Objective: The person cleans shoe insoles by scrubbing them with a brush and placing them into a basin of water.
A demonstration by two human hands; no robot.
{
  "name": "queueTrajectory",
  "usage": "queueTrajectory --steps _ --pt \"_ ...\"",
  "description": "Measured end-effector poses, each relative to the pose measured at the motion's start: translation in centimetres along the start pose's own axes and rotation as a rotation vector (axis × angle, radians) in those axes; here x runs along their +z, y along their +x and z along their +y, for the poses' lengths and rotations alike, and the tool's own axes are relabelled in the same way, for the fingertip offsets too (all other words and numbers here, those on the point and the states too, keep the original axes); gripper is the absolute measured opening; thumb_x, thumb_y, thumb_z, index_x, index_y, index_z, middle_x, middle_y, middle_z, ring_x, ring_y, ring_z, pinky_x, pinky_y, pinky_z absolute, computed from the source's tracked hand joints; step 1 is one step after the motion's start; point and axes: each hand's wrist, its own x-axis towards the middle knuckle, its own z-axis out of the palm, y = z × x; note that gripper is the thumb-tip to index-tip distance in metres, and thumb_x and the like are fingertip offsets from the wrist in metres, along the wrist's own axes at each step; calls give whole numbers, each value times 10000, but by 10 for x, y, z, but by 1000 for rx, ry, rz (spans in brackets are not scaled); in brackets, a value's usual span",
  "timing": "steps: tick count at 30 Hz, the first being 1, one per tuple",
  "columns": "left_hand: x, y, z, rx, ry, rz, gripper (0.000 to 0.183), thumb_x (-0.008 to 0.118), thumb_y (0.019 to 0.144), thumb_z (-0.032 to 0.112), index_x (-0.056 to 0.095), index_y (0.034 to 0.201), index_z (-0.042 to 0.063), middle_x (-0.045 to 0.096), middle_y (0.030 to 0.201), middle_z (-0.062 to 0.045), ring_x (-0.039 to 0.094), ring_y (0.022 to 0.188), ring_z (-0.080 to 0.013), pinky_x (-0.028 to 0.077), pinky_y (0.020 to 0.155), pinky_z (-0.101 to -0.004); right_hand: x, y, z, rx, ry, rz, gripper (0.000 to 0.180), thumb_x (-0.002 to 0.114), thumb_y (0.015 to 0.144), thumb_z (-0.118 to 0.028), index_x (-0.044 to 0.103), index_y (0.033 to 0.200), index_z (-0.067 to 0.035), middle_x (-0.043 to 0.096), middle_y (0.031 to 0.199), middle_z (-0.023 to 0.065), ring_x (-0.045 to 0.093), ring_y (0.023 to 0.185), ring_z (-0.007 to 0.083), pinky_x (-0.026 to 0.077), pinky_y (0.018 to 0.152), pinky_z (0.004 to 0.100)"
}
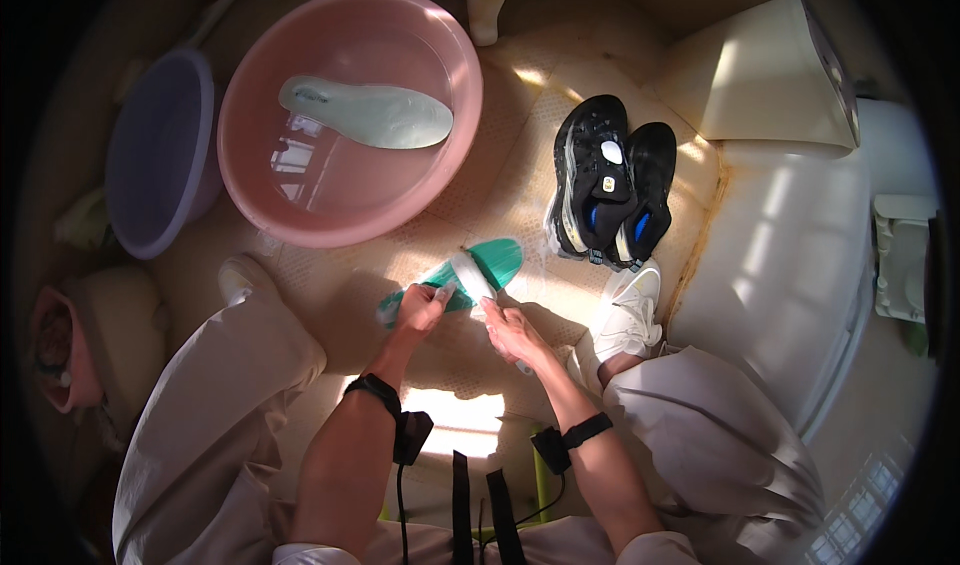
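Observation:
A wet green insole (pixel 501 260) with whitish suds lies on the tiled floor before me. My left hand (pixel 422 308) grips its near edge, towards the left end. My right hand (pixel 512 330) is closed round the near end of a white brush (pixel 472 277), which rests across the insole; its bristles are not visible. A second, pale insole (pixel 375 111) is in a pink plastic basin (pixel 349 235) with water, up and to the left. To the right a pair of black sneakers (pixel 592 167) stands side by side on the floor, with some suds along the left one.
A purple basin (pixel 202 148) leans beside the pink one. A beige bin-like container (pixel 757 84) stands at the upper right, next to a white raised ledge (pixel 765 265). My white shoes (pixel 628 306) are planted on both sides. At the far left is a pink-rimmed container (pixel 56 347).

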Motion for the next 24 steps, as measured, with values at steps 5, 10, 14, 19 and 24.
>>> queueTrajectory --steps 5,10,14,19,24 --pt "4 1 5 -21 -24 -60 559 653 869 373 418 439 103 353 404 52 272 369 -62 172 383 -280 -46 7 -5 38 188 263 534 507 859 -631 438 671 -136 378 511 -56 329 346 60 219 307 228" --pt "-21 8 11 101 101 -254 422 698 817 400 520 603 83 390 487 38 359 433 -106 273 436 -277 -69 15 -10 13 189 302 554 507 838 -666 420 656 -150 354 500 -59 298 331 69 206 307 249" --pt "-11 -14 46 679 815 256 644 814 553 505 517 955 100 529 923 -49 542 874 -260 427 727 -387 -75 21 -6 -10 258 304 567 493 839 -675 402 632 -155 352 500 -53 300 333 70 215 314 246" --pt "-2 -22 50 350 1039 236 715 858 534 390 478 1071 108 532 1009 -69 532 1011 -275 425 869 -395 -59 23 -2 -40 259 351 581 480 841 -684 400 627 -149 357 496 -48 305 331 74 215 311 250" --pt "3 -21 55 453 1070 290 602 854 554 267 521 1030 111 545 1021 -68 542 1017 -270 425 889 -411 -59 19 -2 -84 236 365 585 455 863 -669 393 619 -140 331 466 -44 303 322 80 221 308 255"
